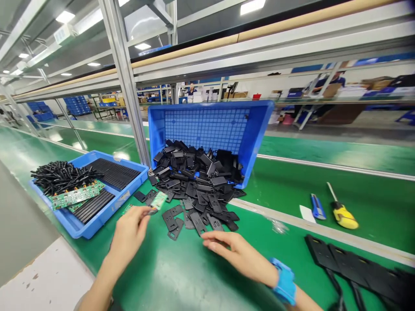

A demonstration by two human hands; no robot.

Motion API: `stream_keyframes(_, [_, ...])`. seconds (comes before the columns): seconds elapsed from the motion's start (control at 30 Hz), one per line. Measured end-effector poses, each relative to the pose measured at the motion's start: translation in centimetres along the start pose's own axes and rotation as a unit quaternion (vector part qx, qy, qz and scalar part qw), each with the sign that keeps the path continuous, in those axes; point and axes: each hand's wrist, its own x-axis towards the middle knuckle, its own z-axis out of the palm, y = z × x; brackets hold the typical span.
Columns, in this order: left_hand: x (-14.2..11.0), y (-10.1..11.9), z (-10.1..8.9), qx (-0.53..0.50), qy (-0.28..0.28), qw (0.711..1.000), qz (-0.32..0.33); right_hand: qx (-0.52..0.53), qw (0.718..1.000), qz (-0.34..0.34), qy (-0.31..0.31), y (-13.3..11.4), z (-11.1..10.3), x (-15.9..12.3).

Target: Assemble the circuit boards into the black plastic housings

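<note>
Fingers (145, 211) of the left hand (128, 229) were clamped in a pinch on the near end of a small, pale-green rectangular circuit board (158, 201), which tilted up and away above the green work surface (181, 272). That hand showed its back, thumb and index drawn together at the tip, with the forearm slanting up from the lower left.

Reaching in from the lower right, the right hand (238, 250) lay nearly level, palm turned down and inward. Its fingers were loosely bent, with a slight gap between index and thumb; its fingertips were at the near edge of a flat black plastic plate with slots (197, 222), though whether they touched it could not be told. A bright blue band (284, 280) circled the right wrist.

Beyond the 2 hands, a heap of black plastic pieces (194, 172) spilled from a blue plastic crate with a gridded base (207, 129), tipped on its side. Left of the circuit board stood a shallow blue plastic tray (128, 196) with a tangle of black cables (61, 175). Farther right lay 1 blue utility knife (318, 208) and 1 yellow-handled screwdriver (345, 217).
</note>
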Motion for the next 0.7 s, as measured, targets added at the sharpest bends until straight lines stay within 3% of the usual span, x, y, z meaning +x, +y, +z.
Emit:
stream_keyframes(0.1, [1.3,3.8,3.4,-0.170,-0.139,0.975,0.035,0.270,0.962,0.030,0.004,-0.4,1.8,0.9])
stream_keyframes(0.17, [2.9,4.7,5.8,-0.124,-0.183,0.971,0.090,0.387,0.920,0.053,0.040,-0.4,2.3,1.4])
stream_keyframes(0.23, [5.2,4.0,7.8,0.004,-0.141,0.982,0.125,0.421,0.901,0.059,0.086,-0.3,2.1,1.5])
stream_keyframes(0.33, [9.3,1.4,9.9,0.114,-0.056,0.987,0.101,0.390,0.910,0.050,0.132,-0.4,0.9,1.2])
stream_keyframes(0.5, [14.6,-1.9,11.5,0.153,-0.012,0.984,0.090,0.324,0.933,0.016,0.157,-1.3,-1.3,0.4])
stream_keyframes(0.7, [17.7,-1.6,12.4,0.155,0.022,0.981,0.113,0.284,0.942,-0.013,0.178,-2.4,-2.3,0.1])
